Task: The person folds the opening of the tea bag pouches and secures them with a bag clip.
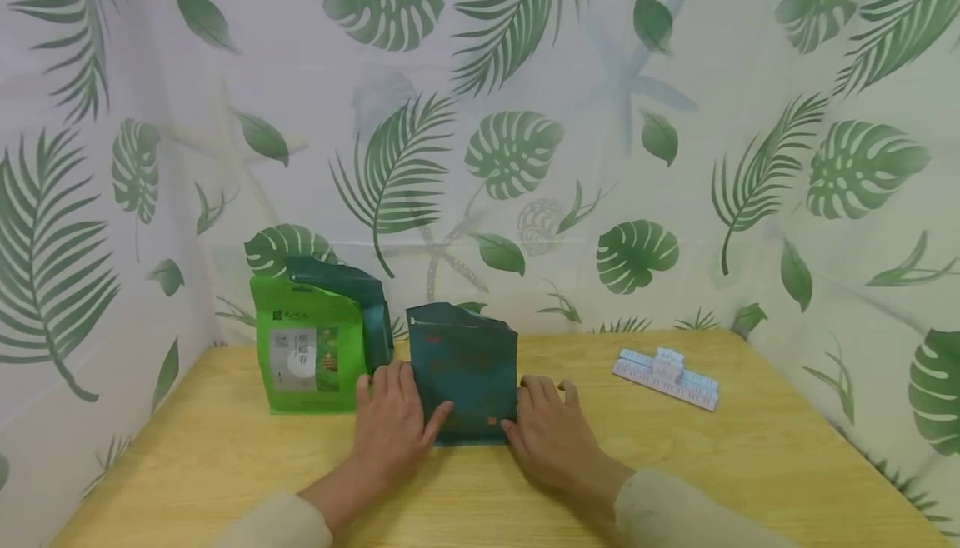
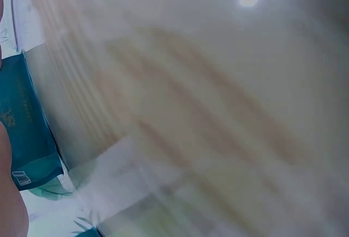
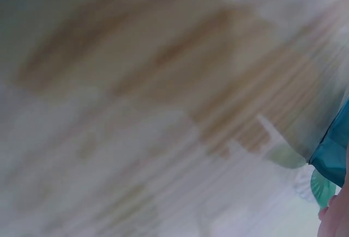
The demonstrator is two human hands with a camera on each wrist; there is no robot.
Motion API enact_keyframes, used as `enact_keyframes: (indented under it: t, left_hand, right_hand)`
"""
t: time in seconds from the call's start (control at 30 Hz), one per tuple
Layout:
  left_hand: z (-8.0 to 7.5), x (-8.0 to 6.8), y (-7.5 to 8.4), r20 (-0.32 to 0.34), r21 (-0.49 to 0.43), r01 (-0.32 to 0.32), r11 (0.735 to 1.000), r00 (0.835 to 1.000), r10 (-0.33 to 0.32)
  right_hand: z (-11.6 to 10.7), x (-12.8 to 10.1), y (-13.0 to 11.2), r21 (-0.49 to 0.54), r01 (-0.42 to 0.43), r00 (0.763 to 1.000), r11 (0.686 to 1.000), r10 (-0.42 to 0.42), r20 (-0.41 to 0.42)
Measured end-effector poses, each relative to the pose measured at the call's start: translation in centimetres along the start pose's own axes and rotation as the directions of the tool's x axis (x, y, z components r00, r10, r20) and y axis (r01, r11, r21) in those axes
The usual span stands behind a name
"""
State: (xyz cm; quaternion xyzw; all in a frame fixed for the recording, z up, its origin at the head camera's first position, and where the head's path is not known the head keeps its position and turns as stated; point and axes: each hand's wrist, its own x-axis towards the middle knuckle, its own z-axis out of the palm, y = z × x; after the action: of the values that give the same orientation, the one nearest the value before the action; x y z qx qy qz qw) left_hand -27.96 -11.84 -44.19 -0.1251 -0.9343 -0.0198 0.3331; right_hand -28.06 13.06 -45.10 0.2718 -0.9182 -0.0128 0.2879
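Note:
A dark teal pouch [image 1: 467, 381] stands upright on the table, with a folded-looking top edge and a small orange mark low on its front. My left hand [image 1: 392, 419] holds its left side, the thumb lying across the front and the fingers along the edge. At the opposite side, my right hand [image 1: 555, 431] grips the lower right edge, its thumb near the bottom corner. Part of the same pouch [image 2: 24, 122] shows in the left wrist view with a barcode near one end. Only a corner of the pouch [image 3: 332, 150] appears in the right wrist view.
Left of the pouch stands a bright green bag [image 1: 315, 386] with a printed label, and another dark teal bag [image 1: 378, 323] is partly hidden behind it. A long pale blue and pink clip [image 1: 666, 377] lies at right on the wooden table [image 1: 600, 365]. Leaf-patterned cloth [image 1: 570, 198] surrounds the back and sides.

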Motion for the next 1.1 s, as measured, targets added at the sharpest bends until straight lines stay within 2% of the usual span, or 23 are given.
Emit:
enact_keyframes:
  t: [0.17, 0.37, 0.47, 0.6, 0.83, 1.03, 1.1]
  left_hand:
    - [-0.2, 0.5, 0.8, -0.014, -0.042, 0.011, 0.999, 1.000, -0.011]
    - [-1.9, 1.5, 0.6, -0.059, -0.068, 0.035, 0.997, 0.997, -0.039]
    - [-2.9, 2.3, 0.3, -0.078, -0.094, 0.040, 0.995, 0.996, -0.048]
    - [-4.0, 3.5, -0.3, -0.091, -0.137, 0.041, 0.990, 0.994, -0.054]
    - [-5.7, 5.8, -0.9, -0.100, -0.166, 0.028, 0.986, 0.994, -0.045]
    - [-7.6, 8.0, -0.8, -0.071, -0.165, -0.016, 0.986, 0.997, 0.004]
    - [-8.4, 9.0, -0.3, -0.045, -0.173, -0.028, 0.985, 0.999, 0.021]
  right_hand:
    - [-0.5, -0.4, 0.8, 0.013, -0.033, 0.999, 0.999, 0.033, 0.030]
    - [-1.3, -0.3, 1.9, 0.110, -0.098, 0.994, 0.989, 0.093, 0.050]
    - [-1.7, 0.1, 2.7, 0.112, -0.085, 0.996, 0.990, 0.085, 0.012]
    - [-2.3, 1.2, 3.8, 0.055, -0.037, 0.996, 0.998, 0.042, -0.079]
    - [-3.7, 3.7, 4.6, 0.042, 0.007, 0.978, 0.999, 0.002, -0.209]
    - [-5.3, 5.8, 4.3, 0.038, 0.042, 0.965, 0.998, -0.030, -0.261]
    - [-6.0, 6.5, 4.2, 0.030, 0.044, 0.967, 0.999, -0.035, -0.253]
